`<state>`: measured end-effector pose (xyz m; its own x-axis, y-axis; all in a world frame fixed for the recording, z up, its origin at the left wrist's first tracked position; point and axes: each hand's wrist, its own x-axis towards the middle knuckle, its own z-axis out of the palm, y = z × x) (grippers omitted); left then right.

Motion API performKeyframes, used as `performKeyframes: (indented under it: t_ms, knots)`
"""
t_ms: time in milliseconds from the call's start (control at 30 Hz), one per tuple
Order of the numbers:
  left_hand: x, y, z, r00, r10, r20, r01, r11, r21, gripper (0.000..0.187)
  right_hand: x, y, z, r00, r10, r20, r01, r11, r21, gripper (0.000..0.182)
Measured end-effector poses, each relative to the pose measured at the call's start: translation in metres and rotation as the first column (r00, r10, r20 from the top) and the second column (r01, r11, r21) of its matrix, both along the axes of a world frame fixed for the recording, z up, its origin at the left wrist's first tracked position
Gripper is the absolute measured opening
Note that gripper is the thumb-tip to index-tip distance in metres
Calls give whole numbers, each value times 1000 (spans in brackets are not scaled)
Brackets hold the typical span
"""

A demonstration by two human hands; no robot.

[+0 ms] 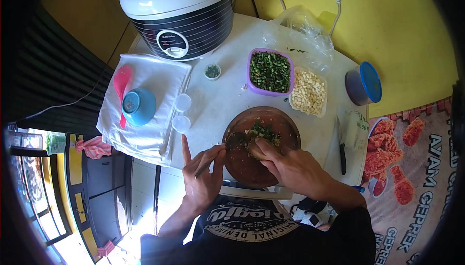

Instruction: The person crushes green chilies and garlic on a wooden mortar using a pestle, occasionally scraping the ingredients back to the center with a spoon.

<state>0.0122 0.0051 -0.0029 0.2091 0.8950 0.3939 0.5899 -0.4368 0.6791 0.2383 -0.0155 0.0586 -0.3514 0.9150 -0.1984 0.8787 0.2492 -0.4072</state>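
Observation:
A round brown mortar dish (pixel 286 127) sits near the table's front edge with chopped green chillies and crushed bits (pixel 264 132) in it. My right hand (pixel 290 165) grips a wooden pestle (pixel 255 151) pressed into the dish. My left hand (pixel 203 173) holds a spoon (pixel 232 141) whose bowl rests in the dish, with the index finger pointing up.
A purple tub of chopped greens (pixel 270 71), a tray of pale chopped pieces (pixel 308 92), a small dish of greens (pixel 212 71), a rice cooker (pixel 181 13), a blue bowl (pixel 139 106), a pink paddle on a white cloth, two small cups, a knife (pixel 342 144), a blue-lidded container (pixel 364 83).

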Motion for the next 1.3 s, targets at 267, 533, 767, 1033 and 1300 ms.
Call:
performKeyframes:
  t_ms: [267, 533, 767, 1033, 1300]
  knots:
    - [0, -2, -3, 1000, -1, 12, 1, 1000, -19, 15, 1, 6, 6, 1000, 4, -15, -6, 989, -150, 52]
    - [1, -3, -8, 1000, 20, 17, -20, 1000, 0, 13, 0, 6, -5, 996, -51, -67, 48, 998, -45, 49]
    - [22, 17, -17, 995, 18, 97, -22, 999, 37, 16, 21, -14, -29, 887, -104, -450, 180, 975, 128, 49]
    - [15, -8, -20, 989, 31, 142, -43, 996, 80, 17, 54, -38, -17, 578, -567, -587, 450, 821, -351, 50]
    - [27, -16, -19, 987, -95, 128, 99, 995, -21, 17, 53, -40, -17, 521, -700, -489, 378, 702, -603, 52]
